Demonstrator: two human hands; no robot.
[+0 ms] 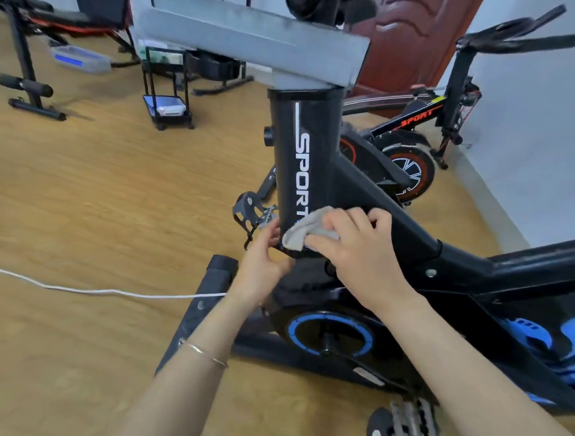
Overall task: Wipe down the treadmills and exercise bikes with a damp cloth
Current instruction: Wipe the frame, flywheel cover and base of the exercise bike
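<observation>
Far left, a white cable (103,291) lies across the wooden floor and runs as far as the left forearm; it is outside the work area. The left hand (264,254) is at the left edge of the upright column (305,152) of the exercise bike (329,337); its fingers are lightly bent, with the tips against the black metal just beside the cloth (304,232); whether they also pinch the cloth's corner cannot be told. A pedal (247,212) hangs just beyond those fingertips, near but apart.

The cloth, grey and bunched, sits on the lower end of the column, over the tail of the white lettering; the right hand (359,251) grips it, fingers curled over the top and thumb beneath, pressing it to the column's face.

Governing relation: the column's long axis runs up and away from both hands toward the grey beam (250,36) above; nearly all of the lettered face lies above the cloth. The right hand carries the cloth; the left appears only to steady.

Judgement: the next stroke should follow that axis upward, or run rightward down the sloping tube (407,223) that leaves the column under the right hand. Further right, a second bike (414,148) with red trim stands near the wall, well apart; no cloth is on it.
</observation>
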